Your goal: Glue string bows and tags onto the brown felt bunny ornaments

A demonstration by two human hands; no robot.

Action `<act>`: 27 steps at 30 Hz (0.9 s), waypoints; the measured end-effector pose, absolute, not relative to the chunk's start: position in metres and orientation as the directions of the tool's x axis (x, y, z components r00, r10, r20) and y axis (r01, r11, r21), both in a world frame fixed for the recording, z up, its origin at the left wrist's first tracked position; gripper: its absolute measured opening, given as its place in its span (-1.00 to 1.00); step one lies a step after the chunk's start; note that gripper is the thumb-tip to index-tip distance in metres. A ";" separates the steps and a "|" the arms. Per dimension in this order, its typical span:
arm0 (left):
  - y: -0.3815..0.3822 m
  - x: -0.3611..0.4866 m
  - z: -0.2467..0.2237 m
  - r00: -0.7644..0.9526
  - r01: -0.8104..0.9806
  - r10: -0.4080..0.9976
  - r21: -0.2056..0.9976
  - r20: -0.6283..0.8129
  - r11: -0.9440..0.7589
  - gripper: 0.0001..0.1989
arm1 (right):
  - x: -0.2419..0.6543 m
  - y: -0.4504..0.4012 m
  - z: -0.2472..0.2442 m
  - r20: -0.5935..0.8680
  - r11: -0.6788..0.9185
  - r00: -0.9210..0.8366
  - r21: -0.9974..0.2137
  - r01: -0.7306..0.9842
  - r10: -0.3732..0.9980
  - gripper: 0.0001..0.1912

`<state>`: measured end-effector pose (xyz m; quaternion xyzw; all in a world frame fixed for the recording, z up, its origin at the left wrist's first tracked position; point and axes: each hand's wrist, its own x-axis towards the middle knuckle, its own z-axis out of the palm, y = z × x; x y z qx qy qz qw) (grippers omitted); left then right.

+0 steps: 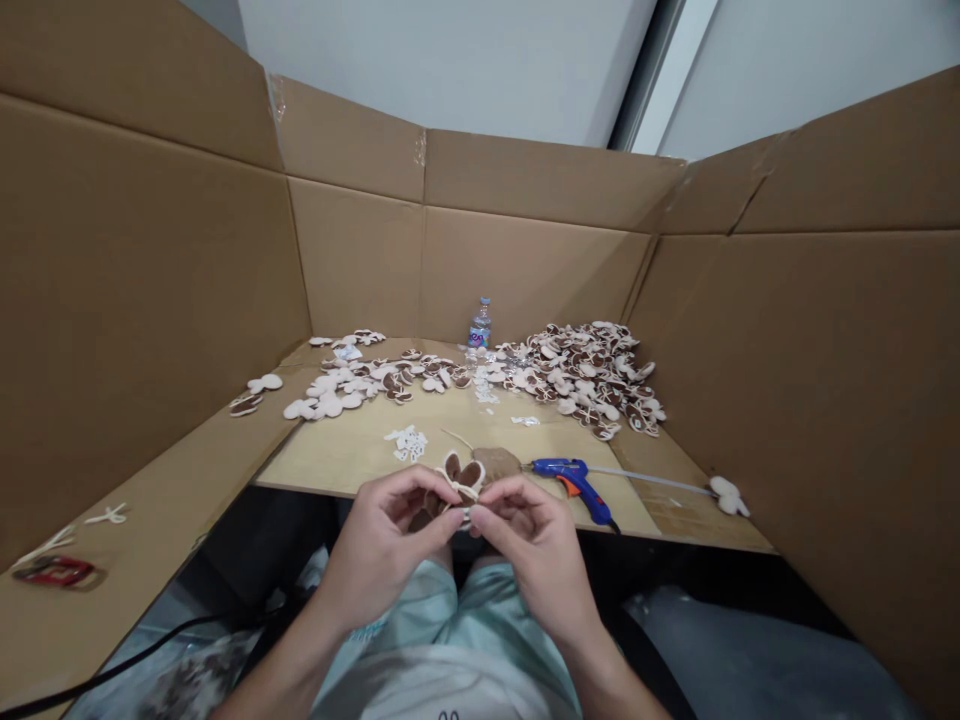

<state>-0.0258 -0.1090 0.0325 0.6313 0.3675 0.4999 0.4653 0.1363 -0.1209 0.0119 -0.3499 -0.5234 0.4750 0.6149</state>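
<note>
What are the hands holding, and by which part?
The left hand and right hand pinch a brown-and-cream fabric cutout by its lower part, below its rounded lobes.

Corrugated cardboard panels (pixel 525 270) taped around a plywood tabletop (pixel 345 450), pale wall (pixel 450 60) beyond

Bare left hand (pixel 386 560) and bare right hand (pixel 536 560), forearms bare too. White top (pixel 442 690) on the torso, small dark marking (pixel 448 716) at the bottom edge of the view, too cut off to read. Pale mint-green shorts (pixel 420 610) below it, loose creased cloth, some small textured trim near the left forearm, unclear.
</note>
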 end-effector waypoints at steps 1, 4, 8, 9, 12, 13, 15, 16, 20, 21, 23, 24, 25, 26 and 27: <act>-0.109 -0.026 0.033 0.228 0.000 0.931 0.956 0.284 -0.292 -0.92 | 0.137 -0.121 0.012 0.308 0.297 -0.010 -0.927 -0.229 0.951 -0.85; -0.109 -0.025 0.035 0.223 -0.003 0.935 0.959 0.276 -0.282 -0.93 | 0.139 -0.120 0.012 0.317 0.303 -0.021 -0.922 -0.239 0.948 -0.87; -0.109 -0.025 0.035 0.204 -0.009 0.938 0.959 0.279 -0.283 -0.92 | 0.138 -0.121 0.011 0.366 0.363 0.019 -0.912 -0.193 0.930 -0.89; -0.109 -0.025 0.035 0.198 -0.015 0.939 0.959 0.280 -0.282 -0.92 | 0.138 -0.122 0.011 0.382 0.381 0.029 -0.907 -0.181 0.924 -0.89; -0.110 -0.024 0.034 0.186 -0.041 0.944 0.962 0.272 -0.269 -0.90 | 0.135 -0.122 0.011 0.420 0.420 0.038 -0.893 -0.161 0.907 -0.90; -0.110 -0.024 0.034 0.185 -0.044 0.946 0.964 0.267 -0.264 -0.89 | 0.135 -0.122 0.011 0.426 0.427 0.037 -0.891 -0.158 0.904 -0.90; -0.109 -0.023 0.035 0.187 -0.039 0.948 0.966 0.259 -0.256 -0.89 | 0.134 -0.122 0.011 0.437 0.436 0.032 -0.887 -0.155 0.899 -0.91; -0.109 -0.023 0.035 0.191 -0.033 0.947 0.966 0.257 -0.255 -0.89 | 0.134 -0.122 0.011 0.439 0.438 0.029 -0.886 -0.155 0.898 -0.90; -0.109 -0.023 0.035 0.206 -0.027 0.943 0.965 0.260 -0.260 -0.90 | 0.135 -0.122 0.010 0.444 0.443 0.028 -0.881 -0.166 0.895 -0.88; -0.109 -0.023 0.034 0.209 -0.030 0.942 0.965 0.262 -0.262 -0.91 | 0.135 -0.121 0.010 0.446 0.445 0.032 -0.880 -0.167 0.894 -0.87; -0.109 -0.024 0.034 0.215 -0.032 0.939 0.963 0.269 -0.268 -0.92 | 0.135 -0.121 0.010 0.450 0.450 0.041 -0.877 -0.168 0.892 -0.87; -0.109 -0.024 0.034 0.217 -0.027 0.938 0.962 0.270 -0.271 -0.92 | 0.136 -0.121 0.009 0.450 0.450 0.042 -0.877 -0.171 0.892 -0.88; -0.109 -0.024 0.034 0.216 -0.021 0.938 0.962 0.272 -0.274 -0.91 | 0.136 -0.121 0.009 0.448 0.448 0.042 -0.876 -0.176 0.893 -0.88; -0.110 -0.024 0.034 0.217 -0.014 0.937 0.961 0.273 -0.277 -0.91 | 0.136 -0.121 0.009 0.445 0.444 0.039 -0.877 -0.185 0.895 -0.88; -0.110 -0.024 0.034 0.217 -0.009 0.937 0.960 0.274 -0.279 -0.90 | 0.136 -0.121 0.008 0.442 0.440 0.036 -0.877 -0.194 0.897 -0.88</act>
